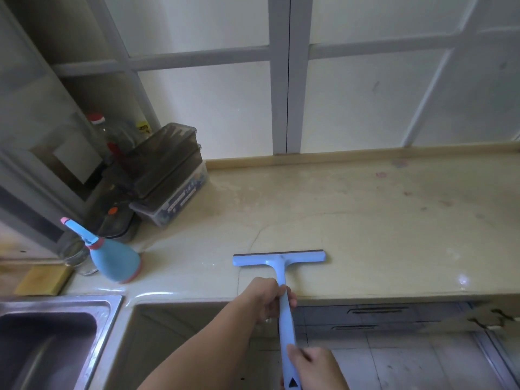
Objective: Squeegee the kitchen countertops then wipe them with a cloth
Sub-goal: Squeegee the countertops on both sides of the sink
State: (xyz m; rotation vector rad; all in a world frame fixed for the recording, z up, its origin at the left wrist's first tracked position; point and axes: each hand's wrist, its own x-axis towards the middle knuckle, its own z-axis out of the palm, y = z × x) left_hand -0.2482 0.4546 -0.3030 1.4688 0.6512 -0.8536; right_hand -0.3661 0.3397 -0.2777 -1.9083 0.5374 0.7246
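Note:
A light blue squeegee [278, 258] lies with its dark rubber blade flat on the beige countertop [365, 215], close to the front edge. Its long handle runs back over the edge toward me. My left hand [268, 298] grips the handle just behind the blade head. My right hand [312, 367] holds the lower end of the handle near the bottom of the view. The counter surface looks streaked and stained, with faint pink marks at the far right. No cloth is in view.
A blue spray bottle [112, 256] stands at the counter's left end beside a glass jar [74, 254]. Behind it sit stacked plastic boxes [171, 175], a dark appliance [115, 218] and bottles [98, 133]. A steel sink [53, 333] is lower left. Drawers [377, 316] lie below the counter.

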